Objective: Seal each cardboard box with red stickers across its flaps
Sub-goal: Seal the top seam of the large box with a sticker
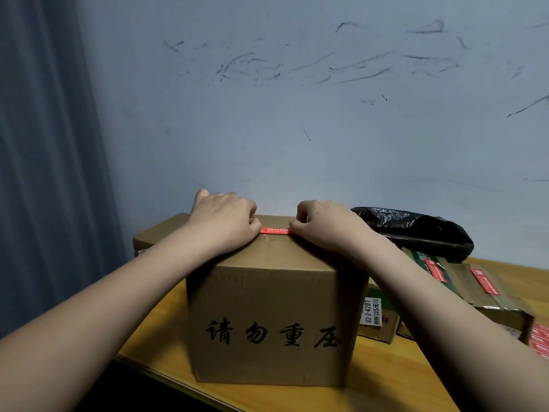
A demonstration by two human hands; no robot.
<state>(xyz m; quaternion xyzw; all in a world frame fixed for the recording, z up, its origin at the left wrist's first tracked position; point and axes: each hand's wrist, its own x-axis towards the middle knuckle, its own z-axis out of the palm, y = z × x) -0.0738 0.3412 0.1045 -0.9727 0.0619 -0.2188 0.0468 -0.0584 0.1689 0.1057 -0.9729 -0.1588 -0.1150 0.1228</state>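
Note:
A tall brown cardboard box (273,316) with black characters on its front stands on the wooden table (154,331). Across its top lies a red sticker (274,231), with only its middle showing. My left hand (222,221) rests curled on the sticker's left end. My right hand (323,224) is curled on its right end. Both sets of fingertips press down on the sticker against the box top, and both forearms reach in from the bottom corners.
Another brown box (157,233) stands behind at the left. To the right sit smaller boxes bearing red stickers (484,281) and a black plastic bag (416,230). More red stickers (539,341) lie at the right edge. A scuffed wall is behind, and a curtain (44,144) hangs at left.

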